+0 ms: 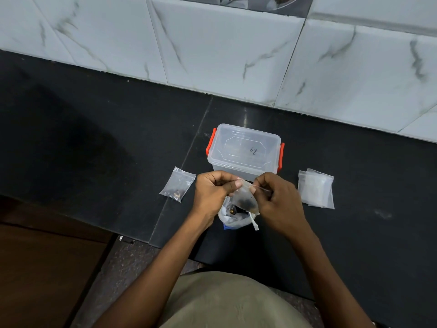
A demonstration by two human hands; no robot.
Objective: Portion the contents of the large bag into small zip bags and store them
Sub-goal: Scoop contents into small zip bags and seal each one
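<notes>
here, nearest, the large bag (233,218) stands open-mouthed at the counter's (94,138) front edge. just above it, the left hand (211,192) and right hand (277,197) pinch the top strip of a small zip bag (246,201), fingers clamped at either end; its mouth runs left-right, its dark contents hanging low. a filled bag (177,184) lies left, empty bags (315,188) right, with bare counter beyond both. farther back sits the closed box (244,151), near the wall.

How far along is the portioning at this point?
Done: one filled zip bag lies on the counter. In hand: both hands, left hand and right hand, pinch a second small bag with dark contents over the large bag. Left: empty bags unfilled; lidded container holds nothing visible.
</notes>
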